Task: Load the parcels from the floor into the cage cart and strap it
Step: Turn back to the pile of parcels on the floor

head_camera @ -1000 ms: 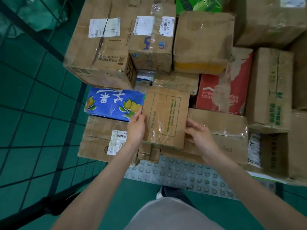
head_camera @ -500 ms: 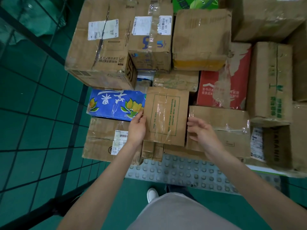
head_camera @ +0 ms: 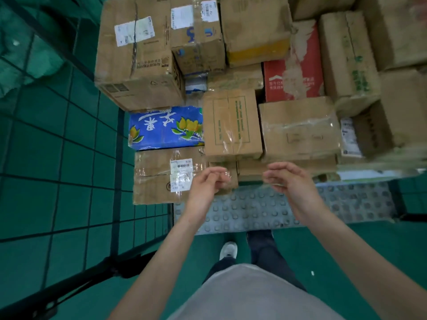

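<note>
Both hands empty, fingers loosely curled: left hand [head_camera: 206, 184], right hand [head_camera: 287, 179], hovering just short of the stack. Small brown parcel [head_camera: 231, 123] lies flat in the cage cart [head_camera: 115, 144], between blue pack [head_camera: 165, 128] and taped carton [head_camera: 299, 129].

One head-worn wide-angle view, looking steeply down

The camera sits above the person's chest, facing forward and down; the left hand [head_camera: 205, 181] and right hand [head_camera: 286, 179] lie close beneath it; stacked parcels [head_camera: 231, 123] fill the upper frame; the cage wall [head_camera: 115, 158] bends at left; only one view is given.
</note>
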